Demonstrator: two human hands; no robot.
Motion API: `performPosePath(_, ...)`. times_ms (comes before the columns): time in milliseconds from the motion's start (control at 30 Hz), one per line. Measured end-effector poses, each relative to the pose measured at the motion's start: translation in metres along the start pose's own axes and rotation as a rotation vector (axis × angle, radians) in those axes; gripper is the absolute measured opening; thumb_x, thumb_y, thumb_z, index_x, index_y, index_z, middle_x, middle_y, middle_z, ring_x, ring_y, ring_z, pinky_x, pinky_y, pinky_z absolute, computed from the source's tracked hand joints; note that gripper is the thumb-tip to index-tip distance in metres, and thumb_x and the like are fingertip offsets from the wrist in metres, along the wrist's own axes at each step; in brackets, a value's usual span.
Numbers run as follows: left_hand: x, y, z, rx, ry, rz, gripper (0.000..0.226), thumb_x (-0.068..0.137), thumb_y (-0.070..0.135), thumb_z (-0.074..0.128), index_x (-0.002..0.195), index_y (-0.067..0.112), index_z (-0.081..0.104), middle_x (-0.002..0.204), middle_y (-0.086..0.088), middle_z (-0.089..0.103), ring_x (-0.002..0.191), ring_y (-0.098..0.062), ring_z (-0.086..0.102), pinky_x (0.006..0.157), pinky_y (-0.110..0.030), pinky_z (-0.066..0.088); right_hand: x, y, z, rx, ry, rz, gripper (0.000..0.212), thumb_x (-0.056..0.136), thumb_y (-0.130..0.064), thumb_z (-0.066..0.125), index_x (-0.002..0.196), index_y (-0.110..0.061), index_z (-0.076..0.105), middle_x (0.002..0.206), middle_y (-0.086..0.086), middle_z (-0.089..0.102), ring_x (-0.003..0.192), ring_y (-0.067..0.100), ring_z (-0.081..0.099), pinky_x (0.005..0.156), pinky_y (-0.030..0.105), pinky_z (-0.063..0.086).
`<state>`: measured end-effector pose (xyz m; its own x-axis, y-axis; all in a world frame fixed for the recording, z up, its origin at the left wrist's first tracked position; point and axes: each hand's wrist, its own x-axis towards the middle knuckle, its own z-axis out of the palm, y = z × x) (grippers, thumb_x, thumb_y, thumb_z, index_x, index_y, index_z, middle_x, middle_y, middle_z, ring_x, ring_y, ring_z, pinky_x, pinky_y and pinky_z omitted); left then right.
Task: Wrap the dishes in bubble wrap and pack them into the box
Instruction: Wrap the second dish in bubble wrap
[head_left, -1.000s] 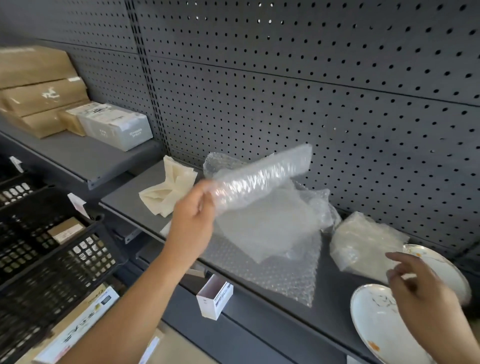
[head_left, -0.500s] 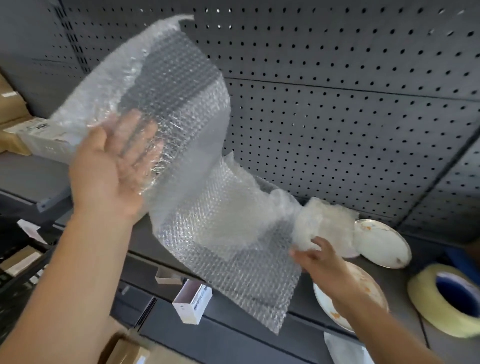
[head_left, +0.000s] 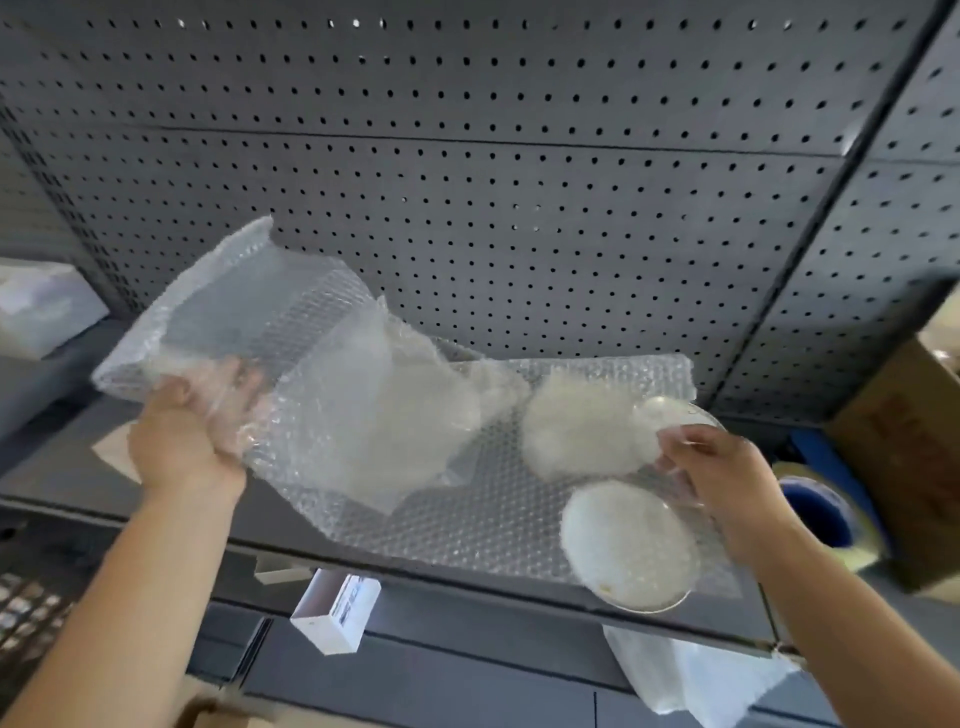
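Clear bubble wrap sheet (head_left: 441, 483) spans left-right over the round white plate (head_left: 631, 545); left hand (head_left: 200, 431) grips its left end, right hand (head_left: 722, 480) pinches its right edge, nearer the plate.

both hands raised, fingers closed

my left hand (head_left: 192, 431) is up at the left, forearm stretched forward, fingers curled in a grip with the palm turned inward. my right hand (head_left: 727, 483) reaches in from the lower right, fingertips (head_left: 670, 441) pinched together.
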<state>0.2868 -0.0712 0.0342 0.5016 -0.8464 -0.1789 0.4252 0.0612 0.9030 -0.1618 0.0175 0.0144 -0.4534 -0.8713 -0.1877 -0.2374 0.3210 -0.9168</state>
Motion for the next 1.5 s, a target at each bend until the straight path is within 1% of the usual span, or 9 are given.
performPosePath(200,-0.004,-0.055,-0.011,0.245,0.177,-0.052,0.022,0.1,0.027,0.053,0.079,0.022,0.055,0.081,0.007,0.057,0.079,-0.016,0.063,0.042,-0.016,0.047,0.002,0.022,-0.033,0.114,0.076,0.09,0.011,0.097,-0.023,0.067,0.102,-0.014,0.072,0.074,0.002,0.073,0.081,0.021,0.069,0.072,0.033,0.053)
performPosePath(267,-0.005,-0.062,-0.019,0.385,0.283,0.037,0.015,0.089,0.03,0.064,0.092,0.016,0.062,0.091,-0.003,0.066,0.095,-0.024,0.066,0.062,-0.024,0.052,0.0,0.027,-0.037,0.129,0.096,0.096,0.015,0.098,-0.024,0.066,0.107,-0.014,0.072,0.081,0.005,0.076,0.085,0.023,0.071,0.071,0.033,0.054)
performPosePath(367,0.015,-0.074,-0.043,0.565,0.334,0.14,0.089,0.075,0.05,0.075,0.142,0.002,0.043,0.135,-0.017,0.061,0.119,-0.032,0.062,0.102,-0.049,0.051,-0.003,0.034,-0.041,0.283,0.108,0.173,0.023,0.102,-0.022,0.055,0.106,-0.005,0.07,0.093,0.015,0.075,0.083,0.031,0.067,0.071,0.038,0.055)
performPosePath(533,0.091,-0.108,-0.109,1.09,0.293,0.351,0.106,0.074,0.089,0.05,0.151,0.019,0.036,0.138,-0.033,0.049,0.128,-0.056,0.05,0.098,-0.07,0.046,-0.021,0.035,-0.047,0.444,0.016,0.167,0.027,0.105,-0.005,0.04,0.109,0.0,0.066,0.099,0.02,0.073,0.083,0.029,0.074,0.065,0.03,0.059)
performPosePath(667,-0.078,-0.064,0.016,1.29,-0.453,0.923,0.063,0.099,0.046,0.055,0.154,0.021,0.036,0.16,-0.014,0.032,0.151,-0.036,0.026,0.116,-0.059,0.034,-0.036,0.055,-0.049,0.072,0.013,0.032,0.043,0.097,0.012,0.04,0.103,-0.017,0.071,0.09,0.005,0.078,0.085,0.025,0.073,0.076,0.035,0.058)
performPosePath(767,-0.136,-0.098,0.039,1.413,-1.02,0.997,0.09,0.092,0.076,0.042,0.163,0.027,0.016,0.171,0.002,0.012,0.158,-0.021,0.007,0.127,-0.05,0.013,-0.051,0.07,-0.045,-0.375,0.009,-0.106,0.04,0.095,0.005,0.047,0.08,-0.028,0.063,0.061,-0.003,0.058,0.052,0.011,0.048,0.05,0.018,0.041)
performPosePath(933,-0.156,-0.156,0.055,1.656,-1.309,0.979,0.096,0.089,0.081,0.03,0.157,0.038,-0.023,0.165,0.01,-0.029,0.15,-0.009,-0.031,0.126,-0.043,-0.012,-0.056,0.071,-0.034,-0.446,-0.132,-0.074,0.037,0.092,0.006,0.053,0.084,-0.029,0.06,0.072,-0.006,0.065,0.054,-0.001,0.06,0.049,0.01,0.042)
performPosePath(1133,-0.146,-0.173,0.048,1.67,-1.25,1.059,0.072,0.102,0.069,0.019,0.163,0.033,0.01,0.169,0.0,0.016,0.156,-0.024,0.014,0.122,-0.053,0.019,-0.041,0.062,-0.019,-0.414,-0.147,0.063,0.021,0.092,-0.018,0.068,0.108,-0.029,0.058,0.098,-0.008,0.065,0.085,0.005,0.061,0.061,0.014,0.045)
performPosePath(1500,-0.176,-0.169,0.026,1.493,-1.118,1.19,0.048,0.104,0.034,0.036,0.148,0.023,0.052,0.15,0.001,0.054,0.139,-0.023,0.052,0.108,-0.05,0.049,-0.065,0.033,-0.066,-0.537,0.007,0.11,0.007,0.1,-0.016,0.051,0.106,-0.017,0.055,0.079,0.01,0.062,0.06,0.027,0.062,0.051,0.031,0.047)
